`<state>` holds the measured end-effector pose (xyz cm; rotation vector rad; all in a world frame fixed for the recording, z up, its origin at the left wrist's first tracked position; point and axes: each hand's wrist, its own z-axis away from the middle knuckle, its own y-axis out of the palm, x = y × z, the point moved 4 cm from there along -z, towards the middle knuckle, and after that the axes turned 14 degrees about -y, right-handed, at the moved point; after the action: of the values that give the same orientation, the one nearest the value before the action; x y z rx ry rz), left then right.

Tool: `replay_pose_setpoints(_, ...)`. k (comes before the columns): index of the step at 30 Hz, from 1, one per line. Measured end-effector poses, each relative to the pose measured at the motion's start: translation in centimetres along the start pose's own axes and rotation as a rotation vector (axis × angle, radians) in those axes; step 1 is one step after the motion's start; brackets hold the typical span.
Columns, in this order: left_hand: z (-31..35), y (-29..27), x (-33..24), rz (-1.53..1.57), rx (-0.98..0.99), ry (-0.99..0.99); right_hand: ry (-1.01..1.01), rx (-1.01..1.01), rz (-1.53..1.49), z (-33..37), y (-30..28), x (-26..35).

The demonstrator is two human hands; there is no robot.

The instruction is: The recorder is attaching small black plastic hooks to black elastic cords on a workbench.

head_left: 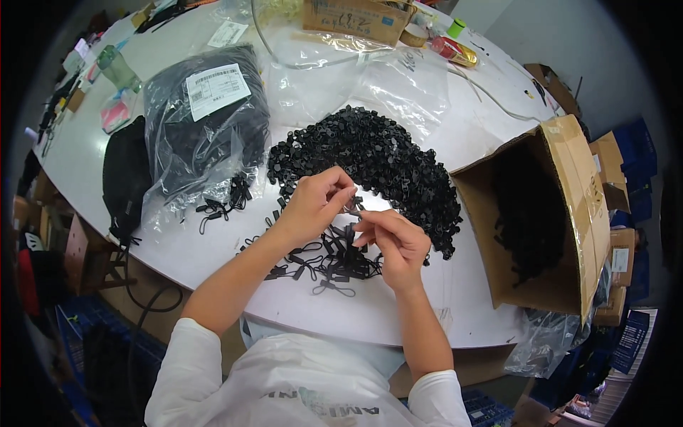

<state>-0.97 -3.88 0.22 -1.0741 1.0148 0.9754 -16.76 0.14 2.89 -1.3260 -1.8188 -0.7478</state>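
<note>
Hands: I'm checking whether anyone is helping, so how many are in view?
2: the left hand, by the near side of the clip heap, and the right hand, beside the black loops. No others show.

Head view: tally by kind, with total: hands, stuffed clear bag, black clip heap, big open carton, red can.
Hands: 2 (left hand, right hand)
Stuffed clear bag: 1
Black clip heap: 1
Big open carton: 1
Red can: 1
Total: 6
Single clips overlap too much to count.
</note>
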Motion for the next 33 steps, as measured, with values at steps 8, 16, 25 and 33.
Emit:
replay_pose_setpoints(8, 0.2, 0.6, 0.3, 0.415, 0.284, -0.104, -0.015, 0.053, 0.627, -0.9, -0.6, 0.8)
replay_pose_setpoints(16, 0.3, 0.8, -0.2, 0.501, 0.387, -0.127, -0.134, 0.121, 0.689, 0.0, 0.4, -0.6)
replay_pose_setpoints(25, 0.1, 0.4, 0.0, 0.253, 0.185, -0.091, -0.161, 0.018, 0.591, 0.6, 0.0, -1.2)
replay_pose_setpoints(33, 0.8, 0.6, -0.5, 0.274, 0.085, 0.04, -0.14, 0.172, 0.735, 0.2, 0.7, -0.6)
